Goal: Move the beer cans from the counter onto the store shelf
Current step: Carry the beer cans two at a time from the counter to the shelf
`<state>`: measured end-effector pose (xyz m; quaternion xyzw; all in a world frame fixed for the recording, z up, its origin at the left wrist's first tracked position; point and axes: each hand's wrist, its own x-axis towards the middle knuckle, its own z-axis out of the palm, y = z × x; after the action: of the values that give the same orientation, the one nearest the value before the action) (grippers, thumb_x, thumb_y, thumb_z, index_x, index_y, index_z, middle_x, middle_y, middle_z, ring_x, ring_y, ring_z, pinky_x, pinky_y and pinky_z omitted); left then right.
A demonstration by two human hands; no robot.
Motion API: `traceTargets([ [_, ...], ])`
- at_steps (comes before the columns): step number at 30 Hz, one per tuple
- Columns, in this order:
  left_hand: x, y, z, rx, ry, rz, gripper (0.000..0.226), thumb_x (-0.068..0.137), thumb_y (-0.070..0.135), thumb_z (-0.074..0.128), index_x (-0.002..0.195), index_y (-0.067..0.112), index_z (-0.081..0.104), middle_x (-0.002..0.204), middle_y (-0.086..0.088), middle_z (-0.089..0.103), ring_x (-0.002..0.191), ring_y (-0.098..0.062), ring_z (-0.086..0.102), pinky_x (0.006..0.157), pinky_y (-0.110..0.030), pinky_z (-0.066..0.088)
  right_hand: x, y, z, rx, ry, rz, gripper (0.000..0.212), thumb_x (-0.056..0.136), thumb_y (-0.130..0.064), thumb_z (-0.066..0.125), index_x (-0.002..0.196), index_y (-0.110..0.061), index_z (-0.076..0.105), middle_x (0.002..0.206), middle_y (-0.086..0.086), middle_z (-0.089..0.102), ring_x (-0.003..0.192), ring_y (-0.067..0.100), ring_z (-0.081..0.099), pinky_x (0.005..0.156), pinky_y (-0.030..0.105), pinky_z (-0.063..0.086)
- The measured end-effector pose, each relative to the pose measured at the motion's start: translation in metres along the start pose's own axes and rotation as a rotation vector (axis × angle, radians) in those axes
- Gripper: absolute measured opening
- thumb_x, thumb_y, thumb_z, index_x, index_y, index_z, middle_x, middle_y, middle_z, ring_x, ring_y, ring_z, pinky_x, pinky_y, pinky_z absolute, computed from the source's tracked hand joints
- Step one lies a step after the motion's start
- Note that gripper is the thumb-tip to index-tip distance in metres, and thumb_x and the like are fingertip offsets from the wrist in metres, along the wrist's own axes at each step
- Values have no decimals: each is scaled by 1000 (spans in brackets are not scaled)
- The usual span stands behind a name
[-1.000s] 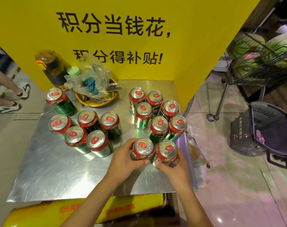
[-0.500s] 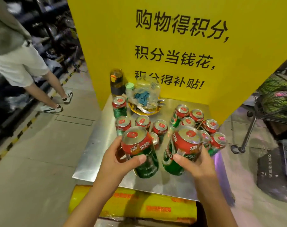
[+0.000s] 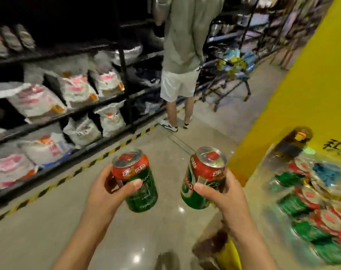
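Note:
My left hand point(image 3: 107, 190) grips a green and red beer can point(image 3: 140, 184) over the aisle floor, thumb across its front. My right hand point(image 3: 222, 195) grips a second beer can point(image 3: 200, 178) of the same kind, tilted a little to the left. Both cans are held in the air at mid frame. Several more cans point(image 3: 311, 211) stand blurred on the metal counter point(image 3: 263, 191) at the right edge. The black store shelf point(image 3: 125, 78) runs along the left, its tiers stacked with white bags.
A person in white shorts point(image 3: 179, 71) stands in the aisle by the shelf ahead. A shopping cart point(image 3: 230, 82) is behind that person. A yellow sign wall point(image 3: 302, 78) rises at the right. A dark bottle point(image 3: 294, 141) stands at the counter's back. Black-yellow tape lines the floor.
Both hands lifted a can each off the counter. The view has swung left from the counter toward the aisle and shelf, so the counter now sits at the right edge.

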<state>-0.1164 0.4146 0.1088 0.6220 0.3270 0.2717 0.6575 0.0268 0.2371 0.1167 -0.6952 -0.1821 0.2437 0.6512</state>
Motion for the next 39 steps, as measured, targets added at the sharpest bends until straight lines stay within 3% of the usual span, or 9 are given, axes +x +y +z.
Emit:
traceTargets([
  [4,13,-2,-82,6,199,-3,64,38,51,73,98,36,62,94,17,71,87,3,64,73,-24,45,37,1,92,-18,-212,8,78,42,-46,81,116,-34,60,109,-12,70,104,8,64,96,38,49],
  [7,27,-3,-131,-6,336,-27,67,37,53,73,101,37,63,99,11,70,96,-4,62,76,-26,45,62,0,148,-13,-339,37,74,36,-48,79,107,-40,58,101,-25,68,94,-4,63,83,26,48],
  [11,60,-2,-168,-44,462,-35,66,36,52,73,100,35,63,97,11,70,92,-3,63,72,-24,45,102,0,202,-22,-437,78,72,34,-46,79,103,-38,60,97,-25,68,89,-5,63,75,20,46],
  [18,164,10,-204,-25,563,-20,70,37,54,75,104,33,63,103,6,69,102,-12,60,79,-28,46,213,-15,280,-38,-536,76,68,39,-25,92,97,-37,58,89,-16,70,87,-2,62,69,16,42],
  [21,212,21,-220,-37,599,-9,70,39,54,75,105,36,62,105,8,68,104,-9,59,80,-28,46,266,-27,314,-35,-593,47,71,33,-37,83,100,-35,59,89,-25,69,82,-9,63,65,12,46],
  [28,304,37,-257,-90,709,19,55,55,31,87,103,33,61,96,19,69,86,5,62,71,-22,44,371,-41,397,-40,-693,7,79,34,-44,80,110,-33,61,99,-15,71,91,-1,64,66,12,50],
  [32,344,36,-293,-47,787,-14,61,47,39,85,103,33,62,93,13,70,86,4,62,70,-20,44,417,-45,448,-53,-748,6,78,33,-44,80,109,-33,61,97,-18,70,89,-3,64,63,8,50],
  [36,402,37,-336,-47,829,-18,39,68,16,78,99,32,61,91,8,69,83,4,61,69,-21,43,464,-49,505,-67,-772,5,78,34,-44,80,109,-31,60,97,-17,71,89,-4,64,64,8,50],
  [39,453,42,-371,-37,808,12,51,58,25,85,102,32,61,92,14,70,81,9,62,70,-21,44,499,-54,548,-72,-753,0,80,35,-45,81,111,-32,60,101,-15,71,94,-1,65,70,14,51],
])
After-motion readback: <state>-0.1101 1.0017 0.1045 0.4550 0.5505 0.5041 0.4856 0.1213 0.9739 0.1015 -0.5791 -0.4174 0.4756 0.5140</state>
